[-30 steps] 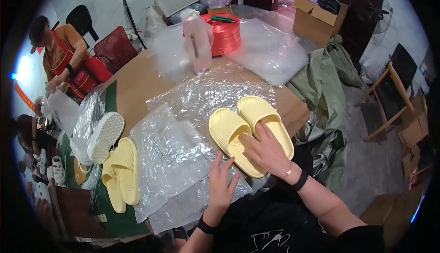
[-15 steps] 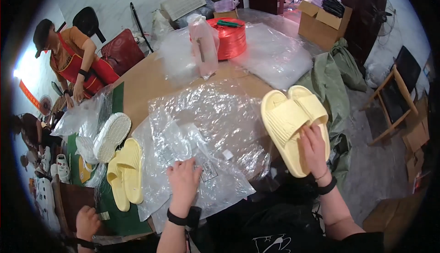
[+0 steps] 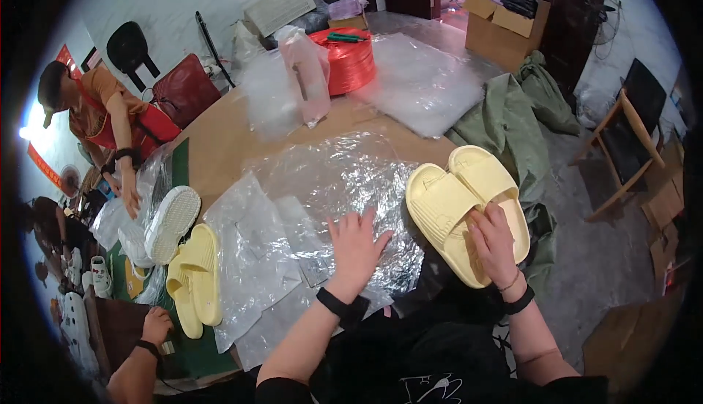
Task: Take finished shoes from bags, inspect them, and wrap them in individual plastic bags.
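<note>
A pair of pale yellow slippers (image 3: 450, 188) is in my right hand (image 3: 494, 241), gripped together by their inner edges, at the right side of the table. My left hand (image 3: 356, 250) lies with spread fingers on a large clear plastic bag (image 3: 322, 162). More clear bags (image 3: 256, 257) overlap beneath and to the left of it. A second yellow pair (image 3: 196, 276) stands on the green mat left of the bags, beside a white shoe (image 3: 173, 222) turned sole outward.
A red twine roll (image 3: 350, 65) and stacked plastic sheets (image 3: 428, 82) occupy the table's far side. A co-worker in a red apron (image 3: 121, 122) handles bags at the left; another person's hand (image 3: 156, 325) rests lower left. A wooden chair (image 3: 630, 136) stands right.
My left hand has moved right and farther up over the large bag, fingers spreading. The held slippers have shifted slightly left and down. The co-worker's arm now reaches toward the white shoes.
</note>
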A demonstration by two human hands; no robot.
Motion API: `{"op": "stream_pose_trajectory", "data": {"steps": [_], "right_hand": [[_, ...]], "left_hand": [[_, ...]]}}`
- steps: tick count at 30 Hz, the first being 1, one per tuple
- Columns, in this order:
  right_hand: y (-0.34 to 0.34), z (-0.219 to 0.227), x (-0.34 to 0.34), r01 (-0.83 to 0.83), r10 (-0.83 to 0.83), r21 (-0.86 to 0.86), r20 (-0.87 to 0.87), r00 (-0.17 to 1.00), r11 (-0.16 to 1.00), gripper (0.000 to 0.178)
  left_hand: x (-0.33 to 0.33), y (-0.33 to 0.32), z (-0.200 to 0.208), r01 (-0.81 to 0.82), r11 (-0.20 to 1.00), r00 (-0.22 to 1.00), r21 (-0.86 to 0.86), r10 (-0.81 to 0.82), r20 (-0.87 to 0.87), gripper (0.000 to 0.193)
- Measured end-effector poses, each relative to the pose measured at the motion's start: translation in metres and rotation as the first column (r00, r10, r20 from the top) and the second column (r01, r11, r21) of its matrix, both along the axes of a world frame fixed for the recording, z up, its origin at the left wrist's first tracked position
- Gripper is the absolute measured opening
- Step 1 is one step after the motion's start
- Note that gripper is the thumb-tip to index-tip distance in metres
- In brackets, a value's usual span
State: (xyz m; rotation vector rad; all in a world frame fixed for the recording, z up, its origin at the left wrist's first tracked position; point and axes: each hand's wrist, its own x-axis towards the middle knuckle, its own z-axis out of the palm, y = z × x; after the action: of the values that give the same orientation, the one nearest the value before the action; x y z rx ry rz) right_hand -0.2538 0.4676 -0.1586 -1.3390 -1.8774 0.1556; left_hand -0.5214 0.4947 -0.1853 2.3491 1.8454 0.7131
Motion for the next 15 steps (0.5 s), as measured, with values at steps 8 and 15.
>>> {"op": "stream_pose_trajectory", "data": {"steps": [8, 15], "right_hand": [[0.007, 0.007, 0.003, -0.041, 0.046, -0.029, 0.182, 0.982, 0.999, 0.024], [0.003, 0.019, 0.002, -0.093, 0.11, -0.13, 0.134, 0.985, 0.987, 0.022]], "left_hand": [[-0.027, -0.01, -0.003, -0.027, 0.995, 0.995, 0.099, 0.037, -0.097, 0.026], [-0.026, -0.024, 0.012, -0.064, 0.979, 0.987, 0.195, 0.034, 0.158, 0.014]]}}
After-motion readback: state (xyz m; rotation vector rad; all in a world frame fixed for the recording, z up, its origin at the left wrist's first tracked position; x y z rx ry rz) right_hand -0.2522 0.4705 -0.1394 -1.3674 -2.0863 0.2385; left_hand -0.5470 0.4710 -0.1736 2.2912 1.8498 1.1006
